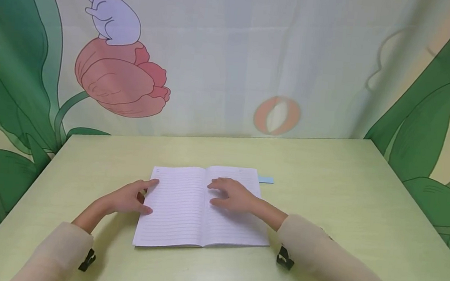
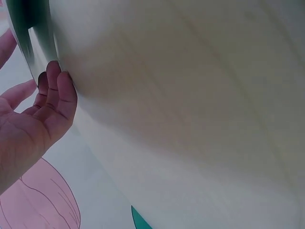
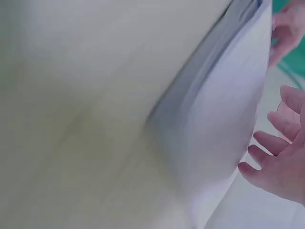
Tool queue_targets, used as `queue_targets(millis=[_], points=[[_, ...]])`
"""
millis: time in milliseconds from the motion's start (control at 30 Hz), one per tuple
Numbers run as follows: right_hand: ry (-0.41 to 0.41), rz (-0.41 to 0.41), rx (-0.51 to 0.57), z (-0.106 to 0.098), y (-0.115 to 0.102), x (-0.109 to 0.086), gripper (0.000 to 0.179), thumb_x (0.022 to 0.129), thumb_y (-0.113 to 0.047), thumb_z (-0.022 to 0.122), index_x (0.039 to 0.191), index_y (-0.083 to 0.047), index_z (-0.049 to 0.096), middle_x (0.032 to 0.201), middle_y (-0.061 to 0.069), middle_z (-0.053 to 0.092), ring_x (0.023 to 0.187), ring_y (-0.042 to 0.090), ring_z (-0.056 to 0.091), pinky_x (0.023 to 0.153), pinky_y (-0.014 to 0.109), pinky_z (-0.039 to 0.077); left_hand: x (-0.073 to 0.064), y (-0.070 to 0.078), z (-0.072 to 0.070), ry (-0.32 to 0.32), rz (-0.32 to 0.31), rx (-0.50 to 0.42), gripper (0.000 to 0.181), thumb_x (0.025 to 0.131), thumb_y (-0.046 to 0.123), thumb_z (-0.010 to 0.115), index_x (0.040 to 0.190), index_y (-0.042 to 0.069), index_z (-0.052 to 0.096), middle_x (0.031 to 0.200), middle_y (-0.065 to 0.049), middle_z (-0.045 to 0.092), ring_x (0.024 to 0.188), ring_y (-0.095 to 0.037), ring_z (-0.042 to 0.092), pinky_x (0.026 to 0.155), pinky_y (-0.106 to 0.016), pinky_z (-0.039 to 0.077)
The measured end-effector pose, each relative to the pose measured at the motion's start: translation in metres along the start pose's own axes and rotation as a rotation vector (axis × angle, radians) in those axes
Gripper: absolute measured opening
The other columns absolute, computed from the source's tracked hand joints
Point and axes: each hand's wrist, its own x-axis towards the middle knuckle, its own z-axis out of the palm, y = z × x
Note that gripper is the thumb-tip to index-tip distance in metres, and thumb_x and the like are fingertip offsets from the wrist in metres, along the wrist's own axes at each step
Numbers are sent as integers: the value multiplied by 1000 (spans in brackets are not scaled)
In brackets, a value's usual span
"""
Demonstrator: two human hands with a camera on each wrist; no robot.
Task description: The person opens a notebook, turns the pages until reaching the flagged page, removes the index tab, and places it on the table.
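An open notebook (image 1: 173,208) with white lined pages lies on the table, its two pages spread flat. My left hand (image 1: 127,198) is at its left edge, index fingertip and thumb tip resting apart on the left page. In the left wrist view, the other fingers (image 2: 66,90) of that hand bend loosely beside the notebook's edge. Over the right page, near the centre fold, is my right hand (image 1: 232,196), its fingers relaxed and spread from the thumb with nothing between them. The right wrist view shows this hand's fingers (image 3: 271,143) loosely curved along the page.
A light blue strip (image 1: 267,180) sticks out past the notebook's upper right edge. The pale yellow-green table (image 1: 326,182) meets a printed curtain (image 1: 215,67) at the back. Black straps (image 1: 285,258) hang below both sleeves.
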Motion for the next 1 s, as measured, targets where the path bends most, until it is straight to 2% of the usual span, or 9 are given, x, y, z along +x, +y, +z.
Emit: queue_targets(millis=[167, 267, 333, 467, 667, 867, 1000], points=[[12, 99, -84, -17, 29, -14, 56, 85, -25, 60, 130, 4, 45, 136, 25, 36, 128, 40, 28, 102, 51, 22, 0, 0, 0, -2, -1, 8, 85, 74, 15, 75, 141, -2, 26, 116, -18, 44, 94, -26, 51, 82, -39, 41], [-5, 186, -127, -26, 44, -20, 68, 84, -32, 61, 136, 3, 37, 141, 26, 28, 131, 41, 21, 98, 58, 21, 0, 1, 0, -7, -7, 13, 86, 74, 16, 75, 141, -2, 26, 116, -17, 45, 95, -27, 51, 84, -40, 41], [-32, 247, -153, -30, 52, -23, 77, 83, -39, 62, 139, 2, 30, 144, 25, 22, 133, 40, 16, 97, 61, 20, 1, 0, -1, -14, -10, 10, 86, 74, 17, 76, 141, -2, 25, 115, -17, 46, 95, -27, 50, 84, -40, 41], [-89, 314, -182, -34, 62, -26, 88, 80, -47, 62, 142, 1, 23, 147, 21, 16, 135, 36, 9, 97, 63, 15, 4, -3, -2, -21, -24, -29, 85, 74, 15, 75, 141, -1, 26, 114, -16, 46, 93, -25, 49, 80, -36, 42], [-120, 333, -192, -34, 65, -27, 91, 80, -49, 62, 144, 0, 19, 148, 18, 15, 136, 34, 7, 97, 64, 11, 8, -7, -2, -10, -35, -117, 82, 73, 9, 75, 140, -1, 28, 110, -16, 45, 88, -25, 48, 73, -32, 40], [-108, 332, -161, -35, 62, -27, 91, 80, -46, 64, 143, 1, 18, 148, 17, 18, 135, 35, 8, 97, 64, 9, 8, -10, 0, 15, -47, -261, 81, 72, 0, 71, 140, -3, 27, 110, -19, 40, 83, -24, 44, 70, -31, 37], [-88, 323, -136, -35, 59, -27, 91, 79, -42, 66, 143, 2, 17, 146, 19, 21, 135, 36, 10, 97, 63, 10, 8, -11, 1, 24, -46, -322, 82, 71, -4, 70, 140, -5, 26, 108, -20, 38, 82, -24, 41, 68, -30, 36]])
